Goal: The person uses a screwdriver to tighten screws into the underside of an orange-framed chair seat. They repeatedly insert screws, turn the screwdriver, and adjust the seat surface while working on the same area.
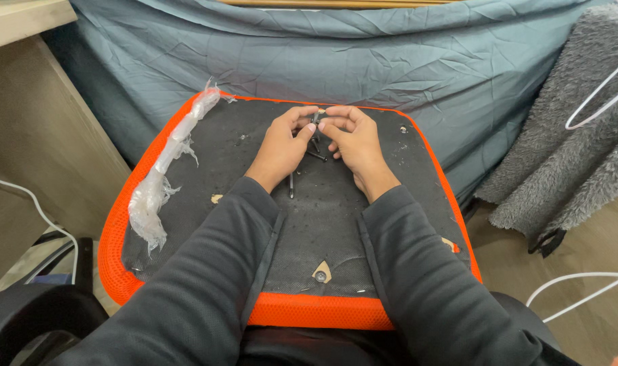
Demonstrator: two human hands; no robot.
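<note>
- Left hand [280, 147] and right hand [353, 139] fingertips meet, both grips pinching one small dark screw [315, 120] upright between them.
- Loose dark screws [316, 154] lie just below the grip, on the black seat underside [255, 135].
- Crumpled clear plastic wrap [163, 176] well left of the grip.

A long strip of crinkly clear plastic [165, 168] lies along the left side of the seat. Far behind is a wrinkled blue-grey sheet [363, 61]. A fluffy grey blanket [574, 129] hangs on the right, with a white wire hanger [604, 88] on it. A wooden cabinet [31, 122] stands on the left. White cables lie near it [34, 203] and on the floor at the right [580, 288]. A black chair part [31, 318] sits near left.
</note>
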